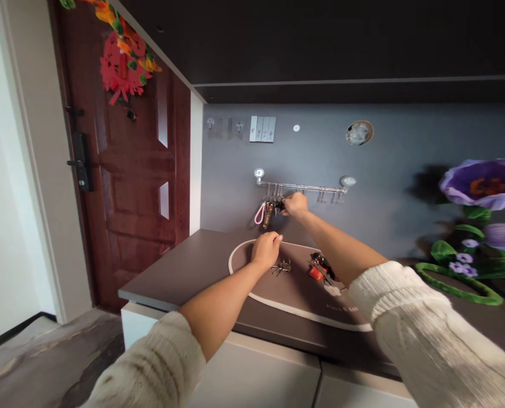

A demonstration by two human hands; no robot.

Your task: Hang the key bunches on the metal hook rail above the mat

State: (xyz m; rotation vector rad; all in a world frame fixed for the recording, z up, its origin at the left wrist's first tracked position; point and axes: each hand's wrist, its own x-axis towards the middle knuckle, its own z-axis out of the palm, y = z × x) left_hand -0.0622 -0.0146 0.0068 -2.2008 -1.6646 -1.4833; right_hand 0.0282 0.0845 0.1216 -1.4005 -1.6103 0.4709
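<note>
My right hand [295, 204] reaches up to a steel hook rail [301, 187] on the grey wall, its fingers pinched on a dark bunch of keys [278, 206] hanging there. Beside that bunch hang a pink loop strap [259, 215] and a brown key fob [268, 216]. My left hand [267, 251] rests with curled fingers on a brown oval mat [288, 294], just left of a small bunch of metal keys [281, 268]. A red and black key fob cluster [319, 267] lies further right on the mat. Anything inside my left fingers is hidden.
The mat lies on a dark brown cabinet top [184, 266] with a front edge toward me. A dark red door [128, 175] with a black lock stands to the left. A wall switch panel [262, 128] and small hooks sit above the rail, with a flower mural [484, 184] to the right.
</note>
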